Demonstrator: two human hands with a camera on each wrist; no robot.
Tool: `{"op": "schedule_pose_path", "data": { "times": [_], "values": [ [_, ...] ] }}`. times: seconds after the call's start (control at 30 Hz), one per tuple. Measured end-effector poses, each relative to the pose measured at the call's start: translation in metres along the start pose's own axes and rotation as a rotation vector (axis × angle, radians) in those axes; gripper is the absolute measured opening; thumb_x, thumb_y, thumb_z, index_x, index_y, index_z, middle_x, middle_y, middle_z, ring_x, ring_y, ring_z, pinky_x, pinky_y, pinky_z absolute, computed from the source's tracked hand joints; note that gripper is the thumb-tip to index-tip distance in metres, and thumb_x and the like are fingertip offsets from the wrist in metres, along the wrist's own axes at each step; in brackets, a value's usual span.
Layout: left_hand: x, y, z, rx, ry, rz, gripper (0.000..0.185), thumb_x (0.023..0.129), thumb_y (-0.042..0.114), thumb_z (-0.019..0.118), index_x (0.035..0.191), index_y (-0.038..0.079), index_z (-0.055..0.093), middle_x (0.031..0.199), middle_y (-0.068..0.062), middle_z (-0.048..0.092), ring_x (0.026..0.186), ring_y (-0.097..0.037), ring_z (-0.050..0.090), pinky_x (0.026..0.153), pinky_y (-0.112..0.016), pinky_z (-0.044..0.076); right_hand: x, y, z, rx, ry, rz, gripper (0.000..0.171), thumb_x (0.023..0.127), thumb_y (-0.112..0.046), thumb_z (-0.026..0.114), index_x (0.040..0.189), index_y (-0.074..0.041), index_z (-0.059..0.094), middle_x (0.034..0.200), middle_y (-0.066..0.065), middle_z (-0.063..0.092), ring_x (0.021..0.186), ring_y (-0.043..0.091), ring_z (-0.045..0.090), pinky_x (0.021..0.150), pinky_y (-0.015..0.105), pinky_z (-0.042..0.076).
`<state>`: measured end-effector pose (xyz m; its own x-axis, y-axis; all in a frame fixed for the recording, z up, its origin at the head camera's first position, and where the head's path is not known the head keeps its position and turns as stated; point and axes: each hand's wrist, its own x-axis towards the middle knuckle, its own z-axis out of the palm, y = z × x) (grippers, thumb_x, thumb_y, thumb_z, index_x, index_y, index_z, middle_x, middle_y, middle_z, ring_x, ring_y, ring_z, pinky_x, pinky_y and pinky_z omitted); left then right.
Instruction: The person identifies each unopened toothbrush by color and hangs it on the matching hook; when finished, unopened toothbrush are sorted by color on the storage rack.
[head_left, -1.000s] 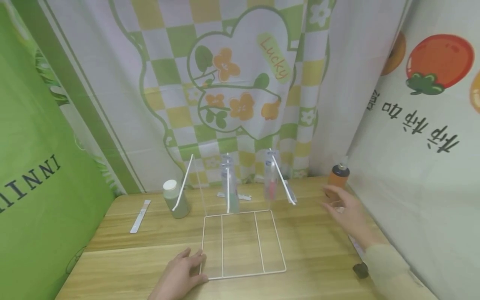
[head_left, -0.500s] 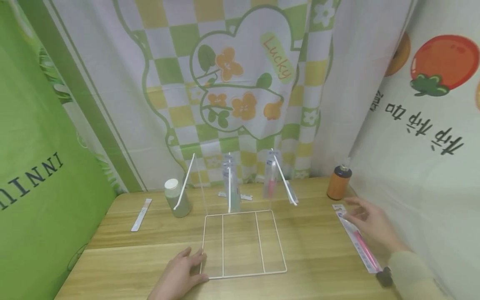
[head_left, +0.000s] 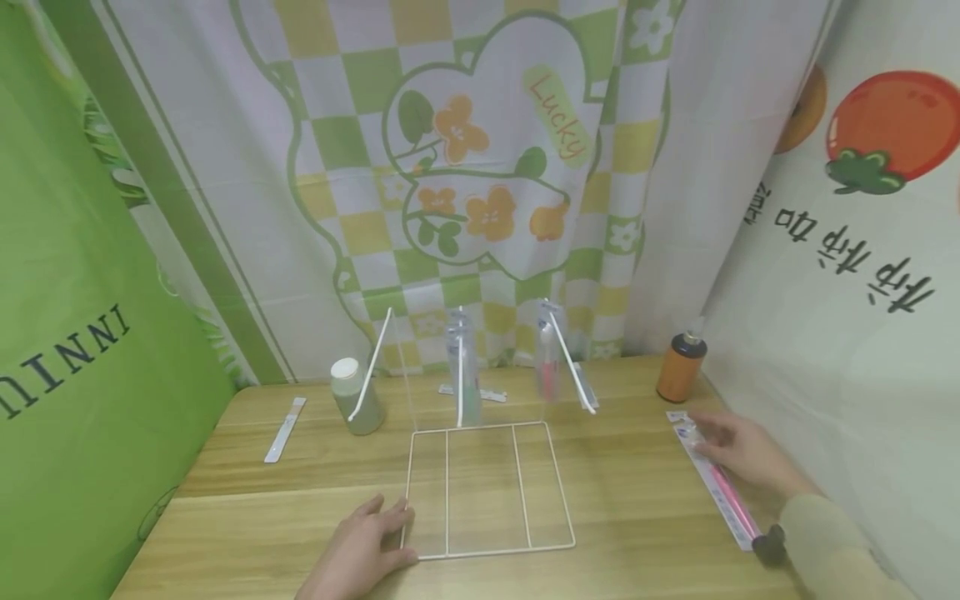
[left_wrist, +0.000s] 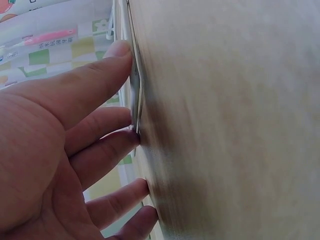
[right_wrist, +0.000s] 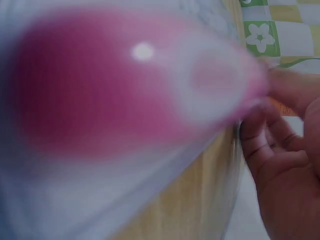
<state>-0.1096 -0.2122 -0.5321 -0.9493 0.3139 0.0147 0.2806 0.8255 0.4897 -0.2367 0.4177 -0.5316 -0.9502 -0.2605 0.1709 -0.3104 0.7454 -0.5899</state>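
Note:
A white wire rack (head_left: 487,552) with three upper prongs stands mid-table. My left hand (head_left: 358,543) rests at its front left corner, thumb and fingertips touching the wire, fingers fairly straight in the left wrist view. At the right, my right hand (head_left: 746,454) pinches the upper part of a packaged pink toothbrush (head_left: 731,500); the right wrist view shows the pink handle (right_wrist: 90,85) blurred and close, thumb and fingers at the pack's far end. Packaged toothbrushes hang on the rack: green ones (head_left: 468,392) on the middle prong, a pink one (head_left: 549,375) on the right prong.
An orange bottle (head_left: 681,368) with a black top stands behind my right hand. A green-grey jar (head_left: 356,400) with a white lid stands behind the rack's left side. A narrow white strip (head_left: 285,431) lies at far left. Printed curtains (head_left: 480,208) close off the back and sides.
My right hand has moved from near the orange bottle, right and toward me, down to the packaged pink toothbrush and now pinches it. My left hand stays at the rack corner.

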Motion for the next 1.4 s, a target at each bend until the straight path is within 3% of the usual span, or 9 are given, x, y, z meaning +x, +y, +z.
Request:
{"op": "schedule_pose_path", "data": {
  "times": [0.13,0.3,0.7,0.9,1.4],
  "values": [
    [0.0000,-0.0012,0.0005,0.003,0.002,0.002,0.066,0.085,0.044,0.088,0.138,0.008,0.072,0.151,-0.012,0.062,0.141,-0.060,0.048,0.104,-0.084,0.039,-0.0001,0.0026,0.0010,-0.007,-0.021,0.003,0.058,0.097,-0.017,0.081,0.147,0.003,0.060,0.135,0.031,0.068,0.113,0.048,0.070,0.097,0.071,0.054],
    [0.0008,-0.0024,0.0005,-0.001,-0.005,0.000,0.067,0.086,0.046,0.088,0.139,0.009,0.072,0.152,-0.011,0.062,0.141,-0.060,0.048,0.104,-0.085,0.039,0.0015,-0.0014,0.0011,-0.040,-0.027,0.026,0.053,0.100,-0.018,0.078,0.146,0.003,0.061,0.127,0.030,0.071,0.112,0.051,0.069,0.095,0.074,0.053],
    [0.0010,-0.0024,0.0016,-0.005,0.004,0.016,0.067,0.085,0.046,0.088,0.139,0.008,0.072,0.150,-0.011,0.063,0.140,-0.062,0.048,0.104,-0.084,0.040,0.0064,-0.0022,0.0035,-0.090,-0.009,0.078,0.044,0.102,-0.016,0.074,0.141,0.002,0.065,0.124,0.031,0.072,0.108,0.051,0.070,0.092,0.073,0.054],
    [0.0012,-0.0021,0.0017,0.007,-0.003,0.016,0.068,0.085,0.047,0.087,0.139,0.008,0.072,0.151,-0.012,0.063,0.139,-0.062,0.049,0.103,-0.084,0.041,0.0072,0.0010,0.0065,-0.094,0.024,0.079,0.044,0.103,-0.017,0.073,0.142,0.001,0.065,0.135,0.033,0.067,0.112,0.054,0.068,0.094,0.074,0.052],
    [0.0017,-0.0030,0.0025,0.011,-0.007,0.012,0.068,0.085,0.047,0.088,0.139,0.009,0.072,0.150,-0.011,0.063,0.139,-0.062,0.049,0.102,-0.085,0.040,0.0081,-0.0051,0.0051,-0.013,0.037,0.127,0.045,0.106,-0.020,0.069,0.144,0.003,0.062,0.140,0.034,0.063,0.115,0.053,0.068,0.096,0.070,0.054]
  ]
}}
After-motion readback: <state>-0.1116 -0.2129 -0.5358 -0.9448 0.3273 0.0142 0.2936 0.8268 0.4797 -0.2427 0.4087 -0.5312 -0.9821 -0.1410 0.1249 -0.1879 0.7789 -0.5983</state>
